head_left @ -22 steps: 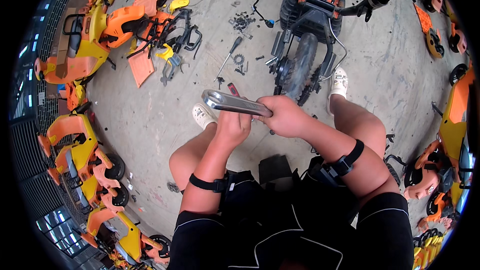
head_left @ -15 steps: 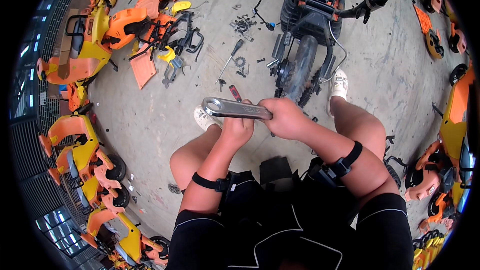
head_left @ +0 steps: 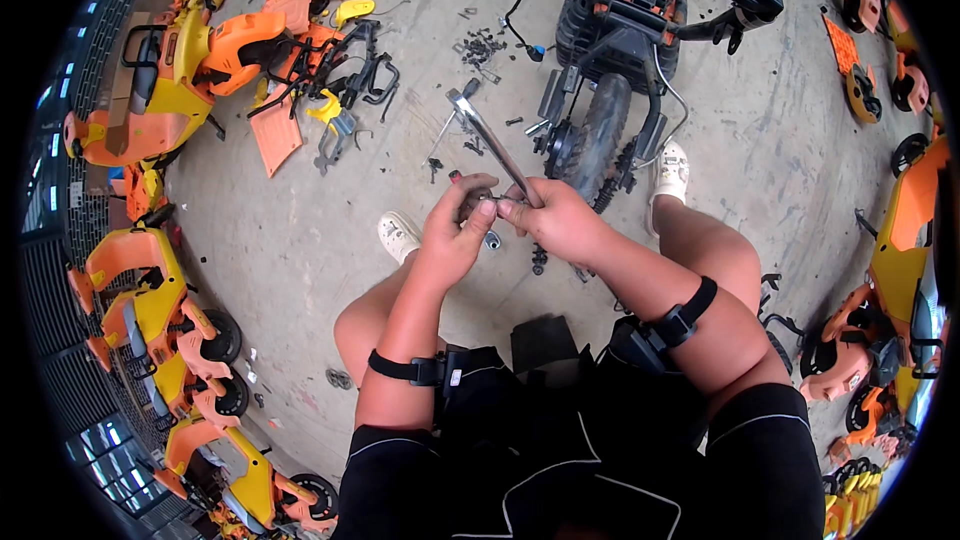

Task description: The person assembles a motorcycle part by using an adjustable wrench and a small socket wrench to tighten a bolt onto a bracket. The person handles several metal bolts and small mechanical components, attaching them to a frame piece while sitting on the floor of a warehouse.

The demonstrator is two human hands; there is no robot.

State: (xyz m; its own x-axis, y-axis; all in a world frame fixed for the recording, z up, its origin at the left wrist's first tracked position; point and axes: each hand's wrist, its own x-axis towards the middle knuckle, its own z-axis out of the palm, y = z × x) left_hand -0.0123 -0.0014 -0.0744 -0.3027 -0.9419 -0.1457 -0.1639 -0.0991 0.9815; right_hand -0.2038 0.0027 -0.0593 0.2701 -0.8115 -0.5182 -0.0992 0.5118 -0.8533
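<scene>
My right hand (head_left: 560,223) is closed around the lower end of a long silver wrench (head_left: 500,149), which slants up and left, away from me, with its narrow edge toward me. The wrench's gripped end is hidden in the fist. Beside it, my left hand (head_left: 453,230) is curled with thumb and fingers together. Both hands' fingertips meet at a small dark piece too hidden to name. Below the left hand shows the round chrome end of a tool (head_left: 491,239); a red tip shows above that hand, perhaps the same tool lying on the floor.
A black stripped scooter frame (head_left: 625,25) with its rear wheel (head_left: 605,125) stands ahead, right of centre. A screwdriver (head_left: 441,135), a pile of small bolts (head_left: 482,47) and orange panels (head_left: 277,135) lie on the floor. Yellow-orange scooters (head_left: 150,285) line both sides.
The wrench has swung from pointing left to pointing up and away, and turned onto its edge. My left hand has come off its shaft and now pinches beside my right fingertips.
</scene>
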